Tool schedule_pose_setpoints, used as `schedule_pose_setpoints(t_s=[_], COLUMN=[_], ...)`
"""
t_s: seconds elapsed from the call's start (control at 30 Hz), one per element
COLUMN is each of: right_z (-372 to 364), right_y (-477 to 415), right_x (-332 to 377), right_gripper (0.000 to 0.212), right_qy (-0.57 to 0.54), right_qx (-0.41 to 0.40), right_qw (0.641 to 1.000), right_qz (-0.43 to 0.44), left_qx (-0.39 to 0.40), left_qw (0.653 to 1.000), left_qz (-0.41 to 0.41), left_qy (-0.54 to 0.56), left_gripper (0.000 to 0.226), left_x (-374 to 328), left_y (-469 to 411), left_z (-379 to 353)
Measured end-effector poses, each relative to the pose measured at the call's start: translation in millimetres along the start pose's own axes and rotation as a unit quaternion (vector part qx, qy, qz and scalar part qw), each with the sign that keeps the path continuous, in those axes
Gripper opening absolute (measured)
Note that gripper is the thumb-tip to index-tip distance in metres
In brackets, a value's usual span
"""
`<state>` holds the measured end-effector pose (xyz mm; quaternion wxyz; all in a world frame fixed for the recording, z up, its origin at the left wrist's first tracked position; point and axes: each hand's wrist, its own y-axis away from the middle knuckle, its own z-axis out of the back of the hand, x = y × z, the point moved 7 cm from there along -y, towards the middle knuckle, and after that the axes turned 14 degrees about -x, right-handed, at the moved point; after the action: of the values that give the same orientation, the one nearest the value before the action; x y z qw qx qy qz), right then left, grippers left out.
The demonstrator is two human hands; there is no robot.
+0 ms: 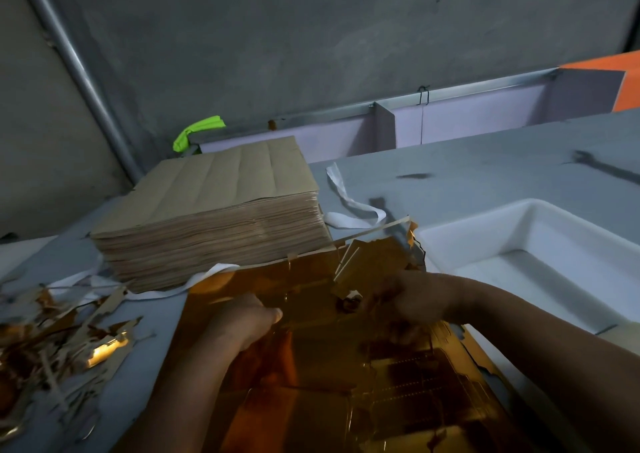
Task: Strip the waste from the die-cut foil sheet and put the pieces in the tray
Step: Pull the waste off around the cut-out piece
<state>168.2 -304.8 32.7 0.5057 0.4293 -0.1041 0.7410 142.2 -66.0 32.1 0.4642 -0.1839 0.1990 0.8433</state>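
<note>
Foil sheet (346, 376) lower centre; tray (491, 226) right. L hand (247, 321) fingers curled, grips sheet. R hand (410, 305) pinches its torn upper part. Risk: hard tug rips good pcs w/ waste.

grey table (485, 168) bears cardboard stack (214, 210), foil sheet (311, 366), scrap pile (52, 342), white tray (485, 241).

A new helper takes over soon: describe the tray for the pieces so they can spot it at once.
Find the grey worktable, with the shiny gold foil sheet at its near edge. Right of that sheet stands the tray. It is the only white, deep, round-cornered basin there, unlike the flat brown stack of sheets to the left.
</note>
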Motion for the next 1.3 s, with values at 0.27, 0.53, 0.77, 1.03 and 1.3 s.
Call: schedule_pose_setpoints(t_s=[0.27, 0.53, 0.77, 1.03, 1.3], right_z=[-17.5, -19.6, -21.4, -7.0, -3.9], right_y=[8.7, 7.8, 9.7, 4.1, 5.1], right_x=[2.0, 0.7, 6.0, 10.2, 12.7], right_gripper=[0.026, 0.022, 0.019, 0.028, 0.038], right_qy=[0.052, 0.042, 0.033, -0.093, -0.124], right_qx=[0.124, 0.137, 0.146, 0.052, 0.036], right_qw=[0.991, 0.99, 0.988, 0.994, 0.991], right_qz=[0.018, 0.017, 0.031, 0.032, 0.035], left_qx=[0.029, 0.067, 0.112, 0.195, 0.229], left_qw=[0.997, 0.994, 0.977, 0.917, 0.882], left_qz=[0.044, 0.033, 0.043, 0.043, 0.034], left_qy=[0.056, 0.083, 0.177, 0.345, 0.41], left_gripper=[0.035, 0.018, 0.006, 0.014, 0.02], left_x=[12.8, 11.2, 14.2, 4.8, -1.1], left_y=[-1.1, -1.6, 3.4, 5.8, 1.9], left_z=[-7.7, -14.7, -7.7, 2.7, 12.0])
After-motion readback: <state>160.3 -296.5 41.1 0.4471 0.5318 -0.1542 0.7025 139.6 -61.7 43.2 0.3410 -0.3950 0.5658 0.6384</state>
